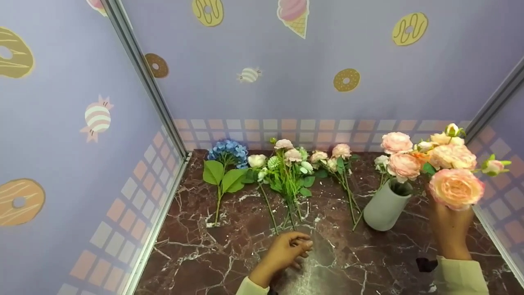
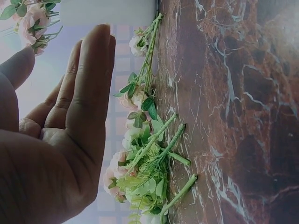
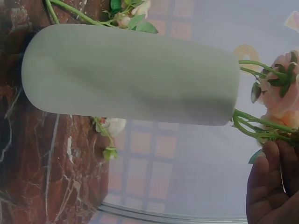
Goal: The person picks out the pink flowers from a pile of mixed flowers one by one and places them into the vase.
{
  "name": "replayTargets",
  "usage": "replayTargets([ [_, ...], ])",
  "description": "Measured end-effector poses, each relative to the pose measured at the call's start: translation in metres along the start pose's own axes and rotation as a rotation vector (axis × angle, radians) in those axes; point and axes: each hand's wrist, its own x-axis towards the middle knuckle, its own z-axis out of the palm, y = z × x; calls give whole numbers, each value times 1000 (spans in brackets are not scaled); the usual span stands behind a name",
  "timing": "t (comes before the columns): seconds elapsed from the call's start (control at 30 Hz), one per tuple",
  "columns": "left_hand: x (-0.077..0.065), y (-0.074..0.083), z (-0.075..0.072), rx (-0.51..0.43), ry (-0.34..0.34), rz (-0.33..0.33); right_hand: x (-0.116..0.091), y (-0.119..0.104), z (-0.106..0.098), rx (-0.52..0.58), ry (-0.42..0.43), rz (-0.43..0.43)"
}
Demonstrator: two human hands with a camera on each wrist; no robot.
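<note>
A pale grey-green vase (image 1: 387,207) stands on the right of the table, with pink roses (image 1: 404,166) in its mouth. My right hand (image 1: 450,229) is up beside it, behind a large peach rose (image 1: 456,189) that hides its fingers from the head view. In the right wrist view, the fingertips (image 3: 272,148) pinch green stems (image 3: 261,133) just above the rim of the vase. My left hand (image 1: 286,254) hovers over the front middle of the table with its fingers relaxed and holds nothing. The left wrist view shows it side-on, near the lying flower stems.
A blue hydrangea (image 1: 227,153) with broad leaves lies at the back left. Beside it lies a bunch of pale pink and white flowers (image 1: 291,164) with greenery, then pink rose sprays (image 1: 340,153). Walls enclose the marbled table (image 1: 196,262) at the back and sides.
</note>
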Motion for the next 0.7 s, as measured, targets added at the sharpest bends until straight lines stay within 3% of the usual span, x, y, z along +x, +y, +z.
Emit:
replayTargets([
  [0.1, -1, 0, 0, -7, -8, -7, -1, -9, 1, 77, -24, -8],
  [0.3, -3, 0, 1, 13, 0, -6, -3, -33, 1, 110, -46, -13],
  [0.5, -2, -1, 1, -15, 8, -27, 5, -28, -3, 278, -75, 203],
  [0.6, -2, -1, 1, -27, 1, -38, 8, -28, -3, 192, -114, 260],
  [0.7, -3, -1, 1, -17, -3, -40, 9, -27, -1, 120, -126, 234],
])
